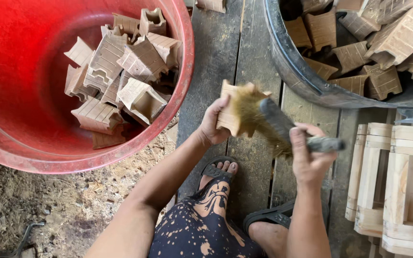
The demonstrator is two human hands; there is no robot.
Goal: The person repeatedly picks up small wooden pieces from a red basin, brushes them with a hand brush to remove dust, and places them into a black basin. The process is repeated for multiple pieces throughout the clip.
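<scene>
Weathered grey plank flooring (218, 57) lay beneath. Left hand (212, 123) fingers curled tight round a small tan carved wooden block (230, 112); right hand (308, 155) fisted on a dark-handled wire brush (283, 125), bristles against the block. Red plastic tub (15, 95) left, dark tub (295, 71) right, both holding similar blocks; pale wooden frames (397, 177) beside.

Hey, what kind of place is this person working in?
Probably a small open-air workshop making wooden parts: a red tub and a dark tub hold carved wooden blocks, and light wooden frames stand by on plank flooring.
</scene>
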